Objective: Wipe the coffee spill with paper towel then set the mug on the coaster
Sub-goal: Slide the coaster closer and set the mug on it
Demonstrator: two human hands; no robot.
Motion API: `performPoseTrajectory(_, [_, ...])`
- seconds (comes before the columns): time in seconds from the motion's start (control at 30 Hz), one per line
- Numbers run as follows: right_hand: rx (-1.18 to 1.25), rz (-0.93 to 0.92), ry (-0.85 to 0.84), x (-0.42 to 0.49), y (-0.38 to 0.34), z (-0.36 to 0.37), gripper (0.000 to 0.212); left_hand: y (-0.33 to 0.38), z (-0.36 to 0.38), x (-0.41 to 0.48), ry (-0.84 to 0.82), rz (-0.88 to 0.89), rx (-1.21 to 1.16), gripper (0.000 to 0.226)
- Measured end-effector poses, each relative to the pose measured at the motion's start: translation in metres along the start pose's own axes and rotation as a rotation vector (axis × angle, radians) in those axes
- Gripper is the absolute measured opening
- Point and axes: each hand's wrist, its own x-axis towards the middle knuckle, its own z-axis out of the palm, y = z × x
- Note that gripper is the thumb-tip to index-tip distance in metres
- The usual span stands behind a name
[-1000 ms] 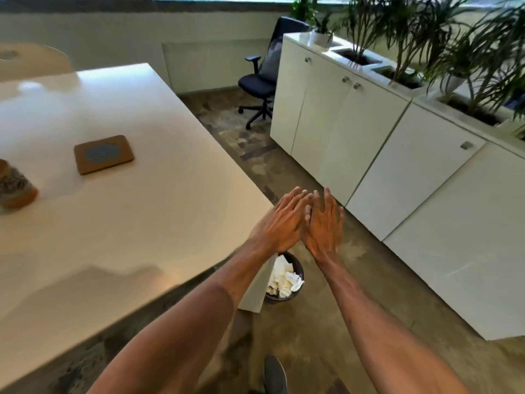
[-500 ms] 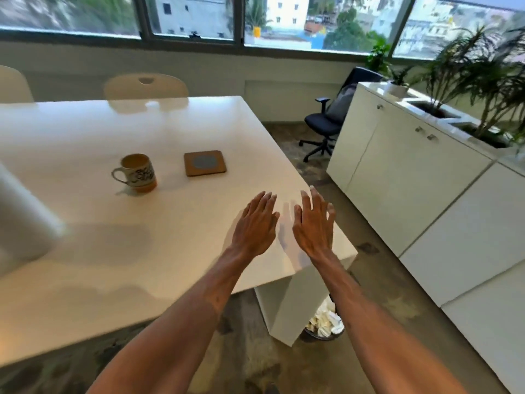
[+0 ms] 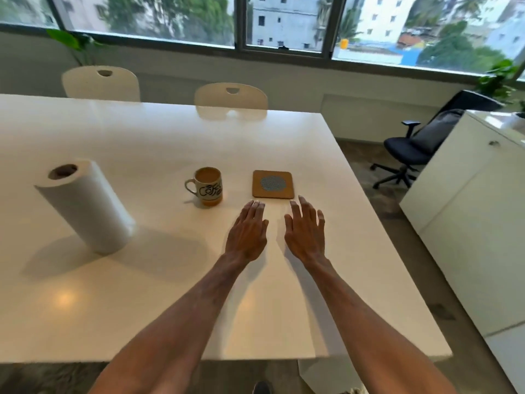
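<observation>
Since earlier: both hands further in over the table, off its right corner and now short of the coaster; paper towel roll fully in view.
Left hand [image 3: 247, 233]: one, flat, fingers together and stretched out, palm down, grasping nothing; fingertips just short of the coaster's near left corner.
Right hand [image 3: 306, 234]: one, flat, fingers slightly spread, palm down, empty; fingertips beside the coaster's near right corner.
Mug: one cream ceramic mug with black lettering and an orange base [image 3: 207, 185], upright on the table, handle to the left, brown liquid inside; just left of the coaster, apart from it.
Coaster: one square brown cork coaster with a round grey centre [image 3: 273, 184], flat on the table, bare.
Paper towel: one white paper towel roll with a brown core [image 3: 85, 204], standing on end, well left of the mug.
Table: one glossy white rectangular table [image 3: 142, 294]; spill not discernible.
Chairs: two cream chairs [image 3: 230, 95] at the far edge; one dark office chair [image 3: 412, 150] on the right.
Cabinet: one white cabinet [image 3: 468, 209] at the right.
</observation>
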Motion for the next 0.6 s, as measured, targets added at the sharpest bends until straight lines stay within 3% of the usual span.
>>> performPoseTrajectory(0.37, [0.06, -0.116, -0.083, 0.106, -0.01, 0.037, 0.052, -0.031, 0.017, 0.083, -0.03, -0.119, 0.031, 0.058])
performPoseTrajectory(0.6, [0.268, 0.093, -0.055, 0.148, 0.0, 0.057, 0.049, -0.03, 0.028, 0.136, -0.05, -0.243, 0.017, 0.058])
